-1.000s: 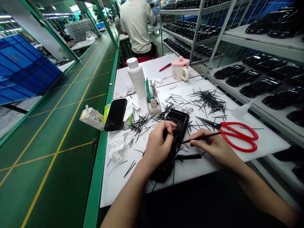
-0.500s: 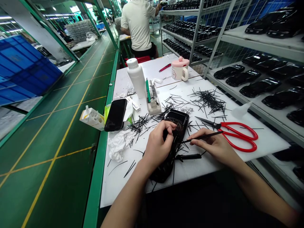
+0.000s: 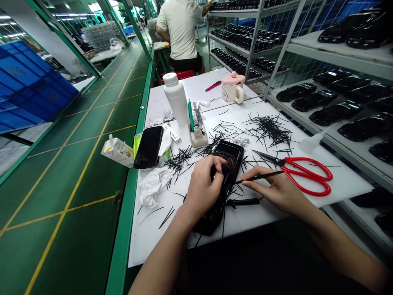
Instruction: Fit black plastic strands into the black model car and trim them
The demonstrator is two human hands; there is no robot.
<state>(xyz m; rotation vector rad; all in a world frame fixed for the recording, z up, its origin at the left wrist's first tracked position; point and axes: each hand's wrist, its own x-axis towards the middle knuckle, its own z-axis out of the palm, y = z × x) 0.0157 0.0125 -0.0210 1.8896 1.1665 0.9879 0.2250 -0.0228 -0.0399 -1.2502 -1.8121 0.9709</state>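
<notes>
A glossy black model car body (image 3: 229, 157) lies lengthwise on the white board (image 3: 346, 190), with my left hand (image 3: 204, 184) gripping it and covering its middle. My right hand (image 3: 274, 188) pinches slim black tweezers (image 3: 260, 176), their tip close to the car's right side. Black bristle-like strips lie scattered around both hands, with a dense heap (image 3: 270, 129) farther back. Red-handled scissors (image 3: 307, 176) rest just beyond my right hand. A black-handled tool (image 3: 244, 201) lies beside the car.
A white bottle (image 3: 176, 99), a pink-lidded mug (image 3: 233, 88), a black phone (image 3: 149, 146) and crumpled tissue (image 3: 155, 186) stand on the bench. Shelves of black car bodies (image 3: 334, 112) rise at right. A seated co-worker (image 3: 181, 32) is ahead, beyond the bench. A green conveyor (image 3: 92, 135) runs left.
The whole scene sits slightly higher and farther left in the view. The tweezers in my right hand lie a little flatter. My left hand remains on the car.
</notes>
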